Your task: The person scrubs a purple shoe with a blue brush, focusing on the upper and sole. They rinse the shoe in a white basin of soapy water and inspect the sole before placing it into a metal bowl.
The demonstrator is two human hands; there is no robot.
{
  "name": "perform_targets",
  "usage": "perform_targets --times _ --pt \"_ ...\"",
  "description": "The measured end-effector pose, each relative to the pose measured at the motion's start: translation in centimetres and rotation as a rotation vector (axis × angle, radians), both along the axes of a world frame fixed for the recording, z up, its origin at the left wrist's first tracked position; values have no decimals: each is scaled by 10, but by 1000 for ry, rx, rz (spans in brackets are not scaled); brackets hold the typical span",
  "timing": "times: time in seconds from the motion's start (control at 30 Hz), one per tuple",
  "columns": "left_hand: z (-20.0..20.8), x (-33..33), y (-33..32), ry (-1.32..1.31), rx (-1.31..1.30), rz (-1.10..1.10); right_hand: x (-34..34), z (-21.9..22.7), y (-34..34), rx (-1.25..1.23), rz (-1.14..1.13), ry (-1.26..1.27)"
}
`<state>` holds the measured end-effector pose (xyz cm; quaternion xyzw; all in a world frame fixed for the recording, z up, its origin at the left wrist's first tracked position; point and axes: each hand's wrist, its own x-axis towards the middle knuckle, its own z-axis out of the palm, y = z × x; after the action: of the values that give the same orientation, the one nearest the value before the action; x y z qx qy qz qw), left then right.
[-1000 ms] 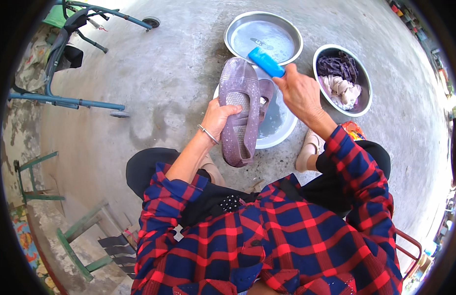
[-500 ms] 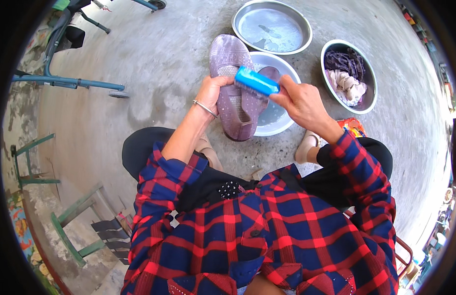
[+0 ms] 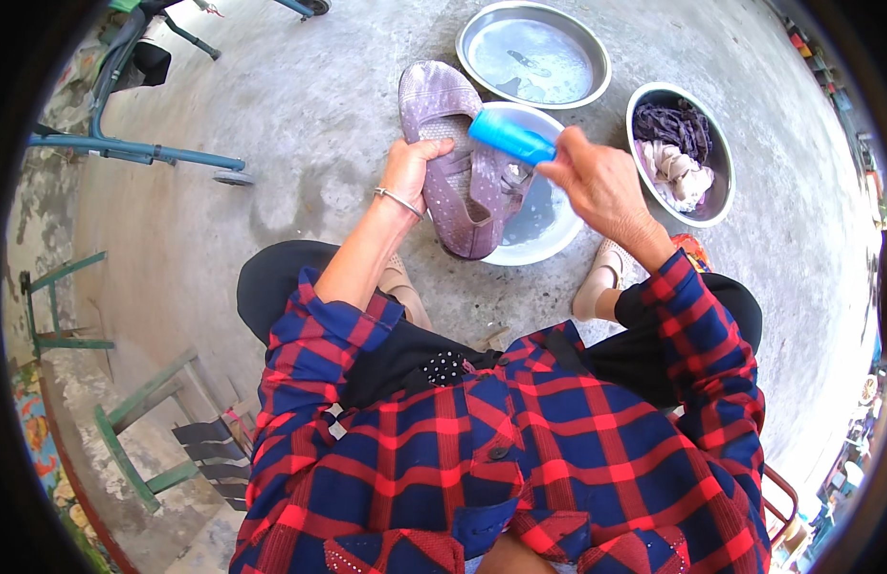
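Grey concrete floor spreads around everything, stained by damp patches to the left of the white basin, which serves as the centre here. Well to the left of that basin stands a blue wheeled frame, apart from the work. The person sits on its near side with knees spread, probably so that both arms can meet over it. Just beyond it is a round metal basin with shallow liquid, and to its right an oval metal basin with dark and pale cloths; both appear to sit within arm's reach. Raised over the white basin's left edge is a speckled purple shoe, tilted with its opening upward, and behind it a second purple shoe lies partly hidden in the basin. The left hand grips the first shoe by its left side, thumb over the rim, likely to brace it and leave the other side exposed. Above the white basin, the right hand is closed around the end of a blurred blue brush, perhaps for reach; whether its bristles touch the shoe cannot be told.
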<state>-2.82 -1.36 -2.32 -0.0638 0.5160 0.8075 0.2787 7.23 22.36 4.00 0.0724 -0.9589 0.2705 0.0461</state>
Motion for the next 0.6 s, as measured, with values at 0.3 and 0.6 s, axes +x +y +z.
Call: perform_targets --times 0.3,0.6 --pt "-5 3 4 -50 -54 8 6 -5 -10 -229 -110 -86" --pt "-3 6 10 -145 85 -36 -2 -13 -5 -122 -233 2"
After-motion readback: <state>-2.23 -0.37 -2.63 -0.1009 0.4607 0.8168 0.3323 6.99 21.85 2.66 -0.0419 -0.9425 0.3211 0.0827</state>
